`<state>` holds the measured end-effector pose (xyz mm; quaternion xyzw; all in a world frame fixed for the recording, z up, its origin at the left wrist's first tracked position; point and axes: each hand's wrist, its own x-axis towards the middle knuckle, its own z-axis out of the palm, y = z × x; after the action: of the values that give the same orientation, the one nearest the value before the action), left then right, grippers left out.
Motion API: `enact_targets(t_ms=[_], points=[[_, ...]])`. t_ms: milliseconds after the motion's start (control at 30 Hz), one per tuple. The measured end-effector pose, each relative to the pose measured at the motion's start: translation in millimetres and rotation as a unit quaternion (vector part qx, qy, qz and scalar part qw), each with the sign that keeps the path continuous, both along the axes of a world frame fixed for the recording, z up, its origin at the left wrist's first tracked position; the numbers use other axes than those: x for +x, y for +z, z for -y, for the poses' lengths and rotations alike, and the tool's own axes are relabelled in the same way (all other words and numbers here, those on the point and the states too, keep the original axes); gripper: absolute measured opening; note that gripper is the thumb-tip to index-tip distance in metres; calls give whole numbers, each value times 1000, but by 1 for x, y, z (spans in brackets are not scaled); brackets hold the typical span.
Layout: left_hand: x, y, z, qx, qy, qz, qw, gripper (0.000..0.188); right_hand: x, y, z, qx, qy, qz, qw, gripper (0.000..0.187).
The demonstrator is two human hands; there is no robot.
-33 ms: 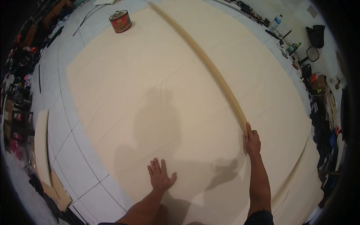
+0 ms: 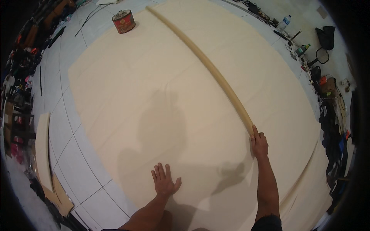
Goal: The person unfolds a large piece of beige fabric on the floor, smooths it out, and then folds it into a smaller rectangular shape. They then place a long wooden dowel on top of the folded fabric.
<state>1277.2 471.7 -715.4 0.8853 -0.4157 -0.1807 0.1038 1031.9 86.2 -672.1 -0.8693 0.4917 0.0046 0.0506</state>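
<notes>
A large cream sheet lies spread over the tiled floor. Across it runs a long tan pole, from the far middle down to the right; the lens makes it look curved. My right hand grips the pole's near end, its index finger stretched along the top. Flat on the sheet, left of the pole, rests my left hand with its fingers spread and nothing in it. On the sheet's far left corner stands a round red and dark tin, and shadows of my head and arms fall over the middle.
White floor tiles show along the left, with a pale curved strip and a brown board piece. Clutter lines both sides. At the right wall are a clear bottle, a round mirror and a black bag.
The pole's far end has swung slightly left and toward me. Its near end stays in my right hand, and my left hand has not moved.
</notes>
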Motion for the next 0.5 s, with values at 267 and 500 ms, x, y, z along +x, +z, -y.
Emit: enact_targets(t_ms=[267,500], points=[[0,-3,6,-11,-1,14,1000,84,40,1,160,38,-83,70,993,54],[-3,-5,6,-5,-1,-9,1000,90,66,18,106,27,-129,-24,991,51]])
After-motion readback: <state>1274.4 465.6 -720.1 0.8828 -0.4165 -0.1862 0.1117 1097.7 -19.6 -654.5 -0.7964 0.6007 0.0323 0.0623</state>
